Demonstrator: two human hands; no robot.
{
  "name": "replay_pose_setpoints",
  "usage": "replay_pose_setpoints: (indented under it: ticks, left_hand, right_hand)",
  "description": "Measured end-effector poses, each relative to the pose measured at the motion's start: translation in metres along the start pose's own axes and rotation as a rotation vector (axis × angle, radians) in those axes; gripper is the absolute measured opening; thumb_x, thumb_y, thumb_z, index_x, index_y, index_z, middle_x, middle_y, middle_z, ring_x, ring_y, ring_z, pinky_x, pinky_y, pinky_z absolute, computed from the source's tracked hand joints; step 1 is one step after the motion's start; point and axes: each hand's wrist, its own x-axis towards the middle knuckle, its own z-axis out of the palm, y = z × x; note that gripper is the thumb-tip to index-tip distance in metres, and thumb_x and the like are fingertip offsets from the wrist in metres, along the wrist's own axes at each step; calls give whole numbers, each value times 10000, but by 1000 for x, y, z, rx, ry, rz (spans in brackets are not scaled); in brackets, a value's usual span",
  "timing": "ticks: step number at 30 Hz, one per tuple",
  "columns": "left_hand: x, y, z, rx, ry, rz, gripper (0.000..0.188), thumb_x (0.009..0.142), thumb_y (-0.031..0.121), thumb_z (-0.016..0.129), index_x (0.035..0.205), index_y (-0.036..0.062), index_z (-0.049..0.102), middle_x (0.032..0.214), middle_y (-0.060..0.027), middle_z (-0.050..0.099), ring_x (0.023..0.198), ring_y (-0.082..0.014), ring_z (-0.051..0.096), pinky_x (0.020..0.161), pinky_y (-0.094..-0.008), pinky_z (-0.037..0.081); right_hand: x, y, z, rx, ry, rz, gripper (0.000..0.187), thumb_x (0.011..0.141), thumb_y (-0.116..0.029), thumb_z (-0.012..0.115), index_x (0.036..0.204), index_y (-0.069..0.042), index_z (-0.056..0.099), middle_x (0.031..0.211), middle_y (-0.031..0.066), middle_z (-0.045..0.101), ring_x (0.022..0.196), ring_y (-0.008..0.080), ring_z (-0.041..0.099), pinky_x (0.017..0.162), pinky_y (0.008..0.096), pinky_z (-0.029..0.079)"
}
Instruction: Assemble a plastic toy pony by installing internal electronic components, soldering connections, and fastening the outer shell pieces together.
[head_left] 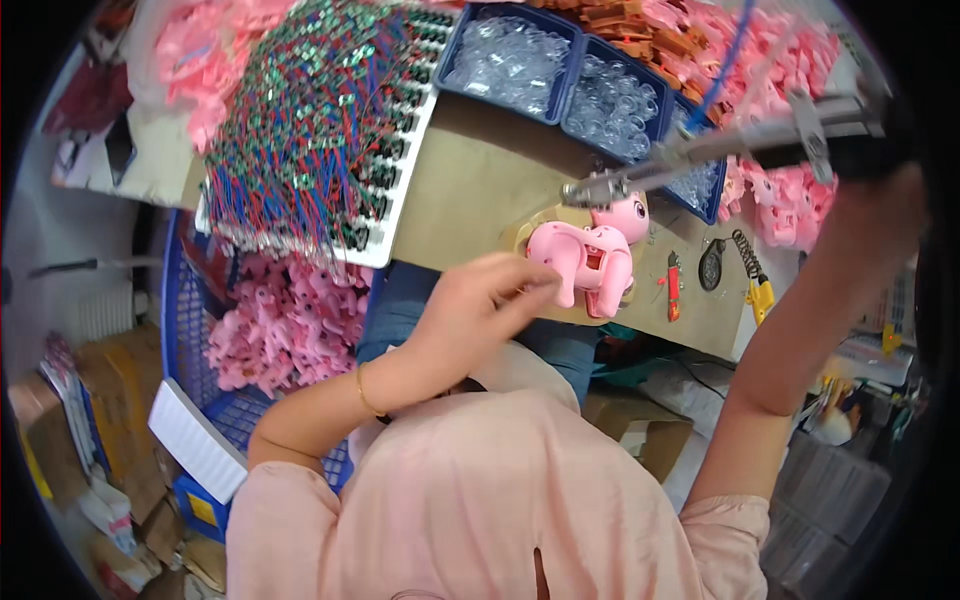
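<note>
- While a brown tabletop spans the upper middle, a blue mesh basket sits at its left, below table level, with pink toy parts piled inside.
- White tray at the tabletop's left, crowded with wired parts, mostly red, blue and green.
- Row of blue bins along the far side, holding clear plastic pieces; pink pieces heaped beyond the right end.
- Long metal tool slants in from the right, crossing before the toy's head; height above it unclear.
- Right hand at the tool's dark end, shadowed by the rim; cannot tell whether it grips.
- Left hand just beside the toy's legs, fingers bent, thumb near the forefinger; blurred, so cannot tell whether it pinches or touches anything.
- Pink toy animal near the tabletop's front edge, on a tan piece, body cavity exposed, head toward the far right.
- Yellow-handled tool with coiled cord, right of the toy.
- Red-handled tool, nearer the toy.
- Black oval item between those two.
</note>
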Motion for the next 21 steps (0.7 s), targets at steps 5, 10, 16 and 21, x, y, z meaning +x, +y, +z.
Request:
replay_pose_setpoints:
  ticks: [5, 10, 16, 21]
  left_hand:
    - [24, 6, 1, -435, -95, -228, 294, 874, 101, 592, 1135, -33, 569, 987, -56, 633, 903, -113, 588, 787, -249, 474]
    - [15, 3, 26, -39, 0, 131, 514, 823, 37, 621, 1300, 55, 433, 852, -65, 649, 768, -146, 622, 702, -293, 499]
    - [20, 4, 37, 186, -78, 328, 679, 744, 4, 668, 1354, 104, 388, 837, -76, 653, 725, -216, 621, 671, -309, 491]
    - [34, 2, 33, 599, 168, 533, 686, 724, 49, 696, 1330, 17, 377, 1010, -136, 624, 964, -296, 582, 808, -348, 463]
  right_hand:
    - [-10, 20, -33, -605, -249, -118, 350, 855, -206, 584, 1159, -38, 538, 1032, 103, 594, 928, 205, 583, 792, 321, 482]
    - [-146, 31, -59, -283, -964, 298, 269, 722, -15, 686, 968, -27, 580, 890, 74, 545, 727, 178, 544, 647, 282, 437]
    - [-148, 46, -74, -197, -980, 228, 146, 707, -2, 683, 828, -13, 603, 810, 69, 588, 744, 179, 575, 651, 294, 457]
    - [-139, 82, -68, -226, -921, 375, 100, 753, -52, 642, 846, -15, 640, 825, 70, 610, 748, 176, 576, 670, 287, 448]
